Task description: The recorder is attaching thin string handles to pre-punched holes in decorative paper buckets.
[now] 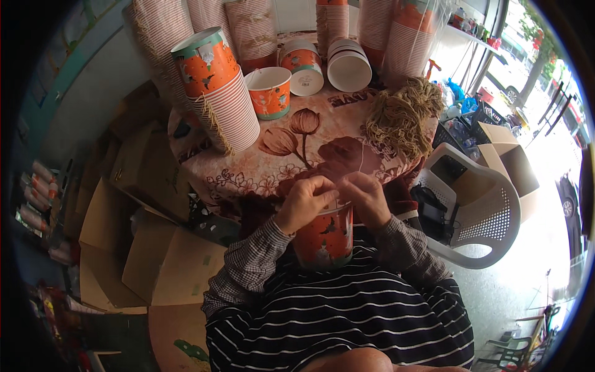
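An orange paper bucket [325, 239] with dark printed figures and a green lower band stands in my lap, against a black-and-white striped cloth. Over its white rim, my left hand [308, 201] is closed in a pinch; what lies between the fingertips is too small to make out. My right hand [365, 197] meets it fingertip to fingertip, also pinching. A thin pale string [362, 160] rises from the right fingers. Both hands hide part of the bucket's rim.
On the flowered tablecloth [248, 177] stand a tall bucket stack [226, 111], an upright bucket [270, 93], two tipped ones and wrapped stacks. A heap of tan strings [403, 121] lies at right. Cardboard boxes [111, 242] sit left; a plastic chair [480, 217] stands right.
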Available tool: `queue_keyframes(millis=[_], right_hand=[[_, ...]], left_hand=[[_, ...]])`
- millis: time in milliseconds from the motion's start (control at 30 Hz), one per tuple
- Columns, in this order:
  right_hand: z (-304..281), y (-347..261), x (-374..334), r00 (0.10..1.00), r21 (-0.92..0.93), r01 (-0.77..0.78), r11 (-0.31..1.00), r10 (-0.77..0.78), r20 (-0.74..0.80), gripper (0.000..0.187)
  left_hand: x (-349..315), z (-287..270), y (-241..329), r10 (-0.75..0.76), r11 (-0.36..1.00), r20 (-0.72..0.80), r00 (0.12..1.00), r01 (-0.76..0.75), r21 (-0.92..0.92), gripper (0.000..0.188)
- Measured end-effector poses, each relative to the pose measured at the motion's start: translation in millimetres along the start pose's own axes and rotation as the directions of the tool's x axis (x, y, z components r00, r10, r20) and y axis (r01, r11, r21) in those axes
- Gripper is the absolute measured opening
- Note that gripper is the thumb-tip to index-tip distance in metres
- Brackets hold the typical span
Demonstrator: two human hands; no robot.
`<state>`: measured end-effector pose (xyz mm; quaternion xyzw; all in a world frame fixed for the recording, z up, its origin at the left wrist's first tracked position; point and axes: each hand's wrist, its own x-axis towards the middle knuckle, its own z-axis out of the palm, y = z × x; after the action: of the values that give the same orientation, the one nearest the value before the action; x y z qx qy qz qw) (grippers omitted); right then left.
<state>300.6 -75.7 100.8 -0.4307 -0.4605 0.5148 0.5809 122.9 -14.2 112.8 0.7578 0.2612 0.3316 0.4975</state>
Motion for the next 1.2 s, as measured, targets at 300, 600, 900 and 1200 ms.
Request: queue_keyframes(millis=[300,600,900,1200], right_hand=[[-8.7,-35.7,-6.2,0.908,-0.438,0.417,0.796,-0.389,0.157,0.016],[-18.2,-18.2,27.9,0.975,-0.420,0.196,0.886,-0.130,0.181,0.022],[-23.3,-11.0,-8.9,0.954,-0.259,0.269,0.928,-0.219,0.205,0.012],[-29.1,-6.3,-0.7,0.944,-0.437,0.308,0.845,-0.328,0.030,0.006]], left_hand=[[9.9,-13.7,-5.3,-0.331,0.818,0.299,0.895,0.430,-0.382,0.020],[10.2,-11.1,-7.8,-0.285,0.823,0.375,0.882,0.426,-0.376,0.018],[13.2,-8.8,-10.1,-0.285,0.787,0.404,0.869,0.453,-0.419,0.017],[13.6,-6.7,-4.9,-0.296,0.813,0.351,0.889,0.427,-0.396,0.019]])
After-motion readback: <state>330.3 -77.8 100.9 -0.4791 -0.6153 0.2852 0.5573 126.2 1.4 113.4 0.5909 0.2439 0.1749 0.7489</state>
